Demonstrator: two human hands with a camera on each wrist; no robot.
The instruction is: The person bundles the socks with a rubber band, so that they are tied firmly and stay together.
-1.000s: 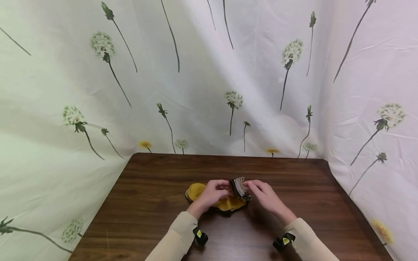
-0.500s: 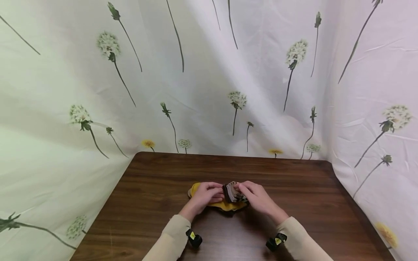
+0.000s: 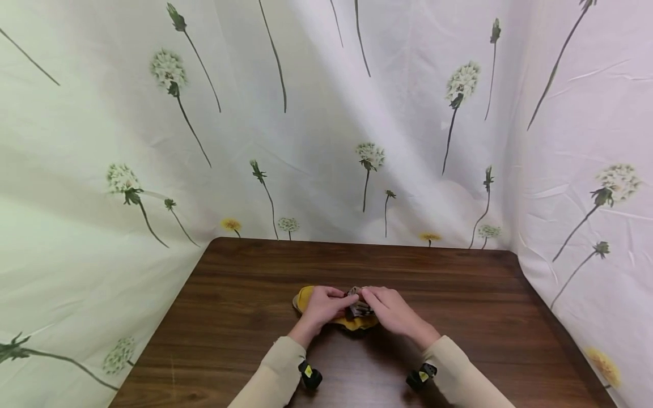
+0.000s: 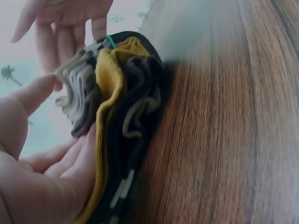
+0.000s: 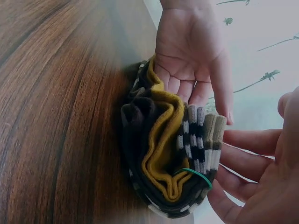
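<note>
A bundle of layered socks [image 3: 306, 296], yellow, dark and patterned, lies on the table under both hands. Its cuff end is folded back over the yellow layer; the folded patterned part [image 5: 194, 140] shows in the right wrist view. A thin green plastic tie [image 5: 200, 175] loops through the bend. My left hand [image 3: 323, 306] holds the folded end, thumb at its edge and fingers between it and the yellow sock [image 4: 108, 79]. My right hand [image 3: 395, 311] presses nearly straight fingers against the fold's outer side, its thumb apart from the socks.
The brown wood-grain table [image 3: 245, 340] runs back to a white curtain [image 3: 316, 187] printed with dandelions, which also hangs at both sides. Black straps with small cameras sit on the left wrist [image 3: 310, 375] and right wrist [image 3: 421, 376].
The stacked cuffs have been folded further left, down onto the yellow layer. My right hand has moved left with them, and my left thumb now lies over the folded end.
</note>
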